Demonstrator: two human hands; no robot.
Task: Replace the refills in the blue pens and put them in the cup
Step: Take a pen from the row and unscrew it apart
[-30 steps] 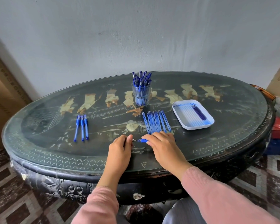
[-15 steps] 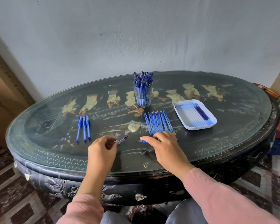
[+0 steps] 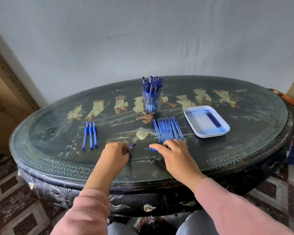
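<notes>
Lacquer under glass: an oval dark worktop (image 3: 58,163), inlaid with pale figures, carries the whole job.

- **Left hand** (image 3: 115,154): fingers curled, pinching a small blue-ended piece (image 3: 132,146). It may be a cap or a tip section; it is too small to tell which.
- **Right hand** (image 3: 175,153): fingers nearly straight and slightly spread, laid across a blue pen (image 3: 150,148) and pressing it to the worktop. Little but the pen's point end shows clear of the hand, and it lies apart from the pinched piece.
- **White tray** (image 3: 210,135), at the right: pale, seemingly spent refills, with a few dark blue ones along one side.
- **Clear cup** (image 3: 157,106), middle rear: crowded with upright capped pens.
- **Row of blue refills** (image 3: 167,131): laid side by side between cup and right hand, near ends just beside that hand.
- **Three capped pens** (image 3: 90,135): parallel, well to the left, untouched.

Step in hand, by judgement: the pen is being opened so that its refill can come out, and most pens appear done. The next move calls for a steady hold on the barrel. The old refill must then be drawn straight out before a fresh one from the row goes in.
</notes>
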